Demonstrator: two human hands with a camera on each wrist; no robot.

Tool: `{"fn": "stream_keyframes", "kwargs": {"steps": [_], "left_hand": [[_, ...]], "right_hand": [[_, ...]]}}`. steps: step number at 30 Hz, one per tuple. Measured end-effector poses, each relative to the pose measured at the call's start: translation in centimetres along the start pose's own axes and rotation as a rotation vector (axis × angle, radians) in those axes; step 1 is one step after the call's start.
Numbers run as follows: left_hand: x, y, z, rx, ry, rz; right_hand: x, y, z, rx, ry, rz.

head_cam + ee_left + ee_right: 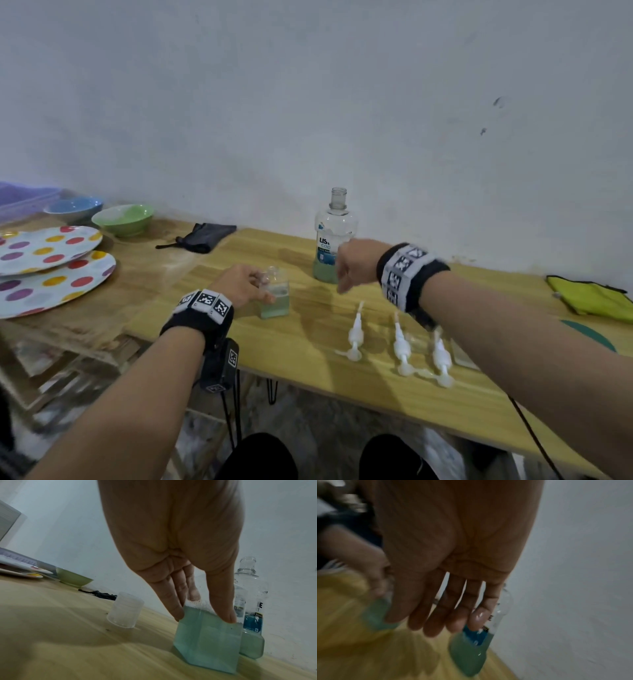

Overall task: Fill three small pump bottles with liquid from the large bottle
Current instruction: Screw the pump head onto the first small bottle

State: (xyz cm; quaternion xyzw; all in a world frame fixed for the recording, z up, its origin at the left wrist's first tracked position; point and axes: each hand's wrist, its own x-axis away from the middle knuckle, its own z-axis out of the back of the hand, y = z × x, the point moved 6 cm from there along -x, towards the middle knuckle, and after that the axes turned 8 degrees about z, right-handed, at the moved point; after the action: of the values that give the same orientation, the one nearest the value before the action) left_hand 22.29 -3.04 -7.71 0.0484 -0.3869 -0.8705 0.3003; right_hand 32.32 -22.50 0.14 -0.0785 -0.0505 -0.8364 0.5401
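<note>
A plain home room: bowls [122,219] and spotted plates [48,246] crowd a wooden table [308,342] against a scuffed white wall [308,102].

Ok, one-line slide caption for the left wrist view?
Left hand holds a filled small bottle upright on the table, uncapped large bottle behind.

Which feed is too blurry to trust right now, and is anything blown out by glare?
Right wrist view: heavy motion blur, dim; right hand and large bottle smeared. Left wrist view: sharp on small bottle, edges bent by the wide lens. Head view: even, soft light, no glare.
</note>
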Motion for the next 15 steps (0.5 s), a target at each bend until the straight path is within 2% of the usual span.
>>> {"fn": "stream_keyframes", "kwargs": {"steps": [3,5,11,13,15], "left_hand": [[0.1,-0.1,0.0,-0.009,0.006,0.014],[0.1,-0.1,-0.1,-0.014,0.007,0.019],[-0.1,-0.3,0.1,-0.011,0.008,0.034],[-0.3,-0.5,0.1,-0.013,0.0,0.033],[-0.2,-0.4,0.1,-0.014,-0.001,0.026]], "right_hand": [[1.4,-1.7,-4.5,0.158,-0.334,0.069],[1.9,-1.9,-6.5,0.21,-0.418,0.084],[1.5,-2.2,-7.1,0.232,-0.274,0.151],[1.0,-2.3,-5.1,0.153,-0.122,0.171],[0.3,-2.4,-1.5,-0.013,0.101,0.183]]}}
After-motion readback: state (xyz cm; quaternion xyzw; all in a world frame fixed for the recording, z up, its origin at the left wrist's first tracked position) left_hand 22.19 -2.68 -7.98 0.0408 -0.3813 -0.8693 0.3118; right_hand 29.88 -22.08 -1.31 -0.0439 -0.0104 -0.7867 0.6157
